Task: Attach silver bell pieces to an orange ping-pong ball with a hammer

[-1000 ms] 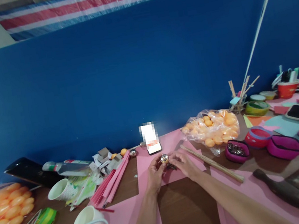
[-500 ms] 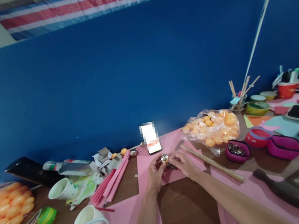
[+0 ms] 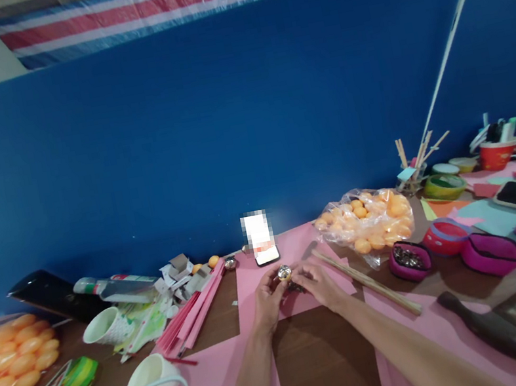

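Head cam: L hand (image 3: 268,296) clamped on shiny ball (image 3: 284,272); R hand (image 3: 321,285) beside, grip unclear; btl (image 3: 123,292) label illegible.

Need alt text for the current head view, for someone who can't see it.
A person's left hand holds a small shiny round object over pink paper on a brown table, the right hand close beside it. To the right lie a bundle of thin sticks and a bag of orange balls; a blue panel stands behind.

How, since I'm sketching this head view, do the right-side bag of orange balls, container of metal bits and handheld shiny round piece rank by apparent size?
1. Bag of orange balls
2. Container of metal bits
3. Shiny round piece, clearly smallest
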`<state>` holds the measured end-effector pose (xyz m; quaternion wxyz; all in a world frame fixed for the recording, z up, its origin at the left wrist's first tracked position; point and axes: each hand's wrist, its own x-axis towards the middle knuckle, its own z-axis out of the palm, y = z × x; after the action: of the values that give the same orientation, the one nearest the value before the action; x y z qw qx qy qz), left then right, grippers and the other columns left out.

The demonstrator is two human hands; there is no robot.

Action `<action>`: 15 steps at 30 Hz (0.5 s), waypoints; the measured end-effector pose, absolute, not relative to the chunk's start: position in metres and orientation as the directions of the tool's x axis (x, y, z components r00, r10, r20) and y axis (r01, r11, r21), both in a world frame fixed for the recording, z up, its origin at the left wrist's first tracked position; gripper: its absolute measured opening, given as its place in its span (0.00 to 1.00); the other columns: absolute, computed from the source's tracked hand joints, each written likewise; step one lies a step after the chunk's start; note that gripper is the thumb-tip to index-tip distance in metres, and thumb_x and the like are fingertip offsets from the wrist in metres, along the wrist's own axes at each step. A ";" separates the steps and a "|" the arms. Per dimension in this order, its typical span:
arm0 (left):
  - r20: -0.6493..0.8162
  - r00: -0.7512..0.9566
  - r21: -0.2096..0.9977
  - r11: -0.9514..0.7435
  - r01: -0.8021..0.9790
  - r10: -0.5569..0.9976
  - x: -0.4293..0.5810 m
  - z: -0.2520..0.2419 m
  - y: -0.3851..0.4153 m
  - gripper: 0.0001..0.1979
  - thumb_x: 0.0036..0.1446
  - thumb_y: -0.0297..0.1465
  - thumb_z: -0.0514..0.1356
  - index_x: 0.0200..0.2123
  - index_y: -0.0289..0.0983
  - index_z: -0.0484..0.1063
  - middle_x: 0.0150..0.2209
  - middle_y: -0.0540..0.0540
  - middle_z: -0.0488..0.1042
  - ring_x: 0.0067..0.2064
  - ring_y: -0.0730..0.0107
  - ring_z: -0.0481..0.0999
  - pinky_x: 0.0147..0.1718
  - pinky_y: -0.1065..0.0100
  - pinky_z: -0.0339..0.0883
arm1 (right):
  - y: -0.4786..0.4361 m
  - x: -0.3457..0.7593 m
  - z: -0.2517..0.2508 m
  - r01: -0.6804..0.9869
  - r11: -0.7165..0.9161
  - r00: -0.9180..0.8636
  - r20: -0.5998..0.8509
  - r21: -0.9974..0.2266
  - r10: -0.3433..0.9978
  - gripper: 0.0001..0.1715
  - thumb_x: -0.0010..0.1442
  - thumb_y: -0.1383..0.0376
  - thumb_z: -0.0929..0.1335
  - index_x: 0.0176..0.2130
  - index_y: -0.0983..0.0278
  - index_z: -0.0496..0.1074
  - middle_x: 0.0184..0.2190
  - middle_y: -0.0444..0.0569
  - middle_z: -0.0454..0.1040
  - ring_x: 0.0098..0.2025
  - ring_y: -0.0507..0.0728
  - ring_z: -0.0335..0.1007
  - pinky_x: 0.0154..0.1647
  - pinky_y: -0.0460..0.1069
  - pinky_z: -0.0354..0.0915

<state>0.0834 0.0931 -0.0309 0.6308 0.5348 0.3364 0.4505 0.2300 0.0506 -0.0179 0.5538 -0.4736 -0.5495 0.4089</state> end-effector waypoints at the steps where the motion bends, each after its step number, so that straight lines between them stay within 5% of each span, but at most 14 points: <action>1: 0.057 0.370 0.977 0.024 -0.210 0.927 0.083 -0.031 0.093 0.21 0.46 0.31 0.62 0.47 0.37 0.66 0.48 0.41 0.70 0.47 0.62 0.70 0.46 0.60 0.64 | 0.051 0.230 -0.018 0.071 0.219 0.065 0.224 -0.973 0.972 0.10 0.55 0.60 0.65 0.30 0.65 0.70 0.39 0.49 0.70 0.37 0.55 0.66 0.37 0.48 0.63; 15: 0.059 0.379 0.971 0.036 -0.237 0.923 0.083 -0.033 0.094 0.21 0.46 0.31 0.62 0.46 0.37 0.66 0.48 0.41 0.70 0.47 0.61 0.70 0.47 0.59 0.64 | 0.050 0.230 -0.018 0.089 0.208 0.054 0.213 -0.974 0.975 0.10 0.55 0.60 0.65 0.31 0.65 0.69 0.39 0.50 0.70 0.37 0.55 0.67 0.37 0.48 0.63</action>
<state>0.0827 0.0937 -0.0329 0.6418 0.5270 0.3254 0.4521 0.2301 0.0504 -0.0175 0.5448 -0.4798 -0.5544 0.4070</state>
